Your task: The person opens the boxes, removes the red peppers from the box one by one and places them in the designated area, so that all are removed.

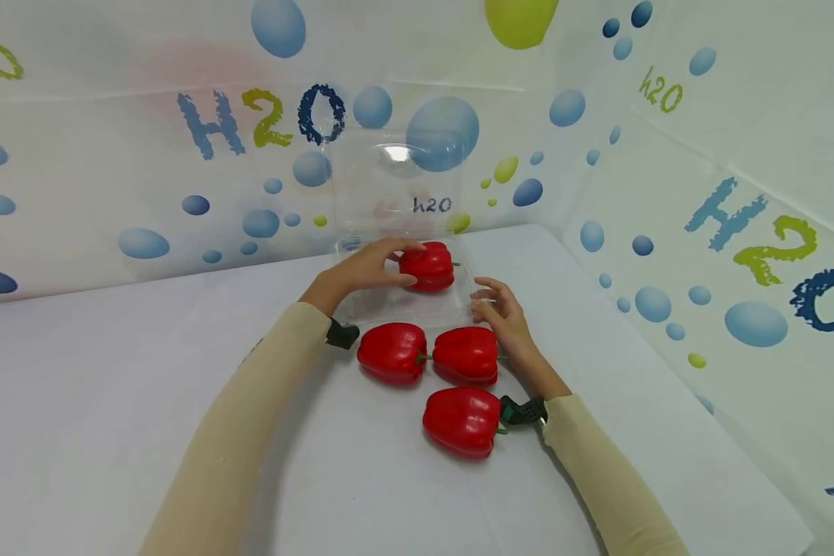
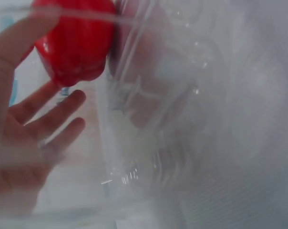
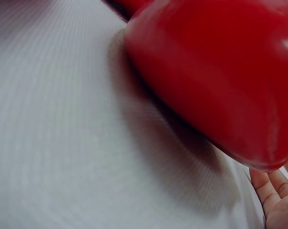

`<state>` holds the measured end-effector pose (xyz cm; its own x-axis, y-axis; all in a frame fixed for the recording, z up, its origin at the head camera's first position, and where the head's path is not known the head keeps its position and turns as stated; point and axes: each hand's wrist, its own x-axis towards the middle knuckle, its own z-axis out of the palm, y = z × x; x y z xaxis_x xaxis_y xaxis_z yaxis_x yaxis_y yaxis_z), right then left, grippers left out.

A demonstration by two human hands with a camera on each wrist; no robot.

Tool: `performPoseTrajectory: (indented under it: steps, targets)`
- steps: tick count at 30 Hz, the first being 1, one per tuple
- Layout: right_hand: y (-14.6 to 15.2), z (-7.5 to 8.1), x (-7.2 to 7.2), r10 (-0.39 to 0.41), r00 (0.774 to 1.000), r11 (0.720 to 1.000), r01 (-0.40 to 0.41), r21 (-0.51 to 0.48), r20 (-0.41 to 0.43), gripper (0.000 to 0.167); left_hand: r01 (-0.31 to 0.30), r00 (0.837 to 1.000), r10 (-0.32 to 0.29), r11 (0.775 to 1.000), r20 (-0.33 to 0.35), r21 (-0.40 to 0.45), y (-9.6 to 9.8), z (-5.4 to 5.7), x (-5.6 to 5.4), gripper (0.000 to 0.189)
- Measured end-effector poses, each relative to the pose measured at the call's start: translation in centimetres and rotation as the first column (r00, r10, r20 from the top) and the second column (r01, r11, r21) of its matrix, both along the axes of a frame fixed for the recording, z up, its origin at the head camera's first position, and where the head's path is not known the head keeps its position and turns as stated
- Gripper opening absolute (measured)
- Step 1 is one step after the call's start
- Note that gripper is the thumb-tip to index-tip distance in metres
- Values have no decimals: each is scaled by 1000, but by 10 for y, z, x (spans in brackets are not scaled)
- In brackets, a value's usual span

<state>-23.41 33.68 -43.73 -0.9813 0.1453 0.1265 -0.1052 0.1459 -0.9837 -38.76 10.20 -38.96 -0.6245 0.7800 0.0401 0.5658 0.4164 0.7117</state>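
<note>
My left hand [image 1: 370,266] holds a red bell pepper [image 1: 427,267] between thumb and fingers, over the base of a clear plastic clamshell container [image 1: 375,307]. In the left wrist view, the same pepper [image 2: 79,40] sits by the thumb, the other fingers spread below it, seen through clear plastic. My right hand [image 1: 503,316] is at the container's right edge, its fingers loosely bent. Close in front of the container lie two more red peppers, a left one [image 1: 392,354] and a right one [image 1: 466,356]. A third pepper [image 1: 462,422] lies nearer, beside the right wrist.
The container's transparent lid [image 1: 396,181] stands raised at the back, in front of a wall sheet [image 1: 153,170] printed with bubbles and "H2O". A white cloth [image 1: 111,401] covers the table. Both wrists wear dark straps, the right one [image 1: 523,411] close to the nearest pepper.
</note>
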Motion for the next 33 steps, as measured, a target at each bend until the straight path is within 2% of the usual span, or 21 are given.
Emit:
performPoseTrajectory:
  steps: [10, 16, 24, 33]
  targets:
    - [0, 1, -1, -11, 1000, 1000, 11, -5, -14, 47, 29, 1000, -29, 999, 1, 41, 1, 0, -2, 63]
    - [-1, 2, 1, 0, 1000, 1000, 0, -4, -22, 46, 1, 1000, -2, 999, 30, 33, 2, 0, -1, 68]
    - [-1, 4, 2, 0, 1000, 1000, 0, -2, -11, 47, -4, 1000, 3, 999, 29, 36, 2, 2, 0, 65]
    - [-2, 10, 4, 4, 1000, 1000, -4, -10, 4, 48, -38, 999, 36, 999, 37, 31, 1, 5, 2, 66]
